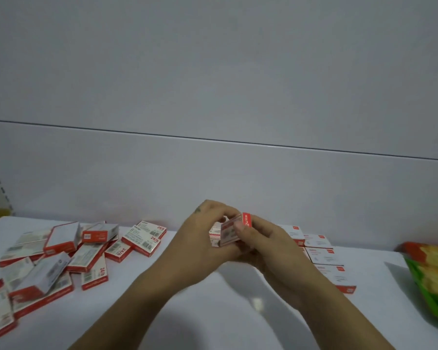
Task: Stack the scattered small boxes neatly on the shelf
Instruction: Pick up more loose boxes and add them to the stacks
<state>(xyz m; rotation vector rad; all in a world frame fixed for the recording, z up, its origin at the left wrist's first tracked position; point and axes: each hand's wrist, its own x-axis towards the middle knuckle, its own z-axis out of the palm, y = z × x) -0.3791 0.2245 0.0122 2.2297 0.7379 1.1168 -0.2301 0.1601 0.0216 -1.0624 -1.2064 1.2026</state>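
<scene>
Head view: two hands meet over one white shelf (213,311). Left hand (202,238) and right hand (263,241) have fingers (220,210) curled, pinching held boxes (229,231), at least two, red-and-white. Left of held boxes: scattered pile (61,256), over a dozen, too blurred for an exact count. Right of held boxes: neat row (324,256), four tops visible, partly behind right arm. Far right: one green-orange bag (433,274).

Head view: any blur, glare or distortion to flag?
Head view: soft throughout, scattered boxes at the lower-left edge smeared; held boxes barely legible between left hand and right hand; even light, faint shadows on shelf; wall seam slants, no obvious bowing.
</scene>
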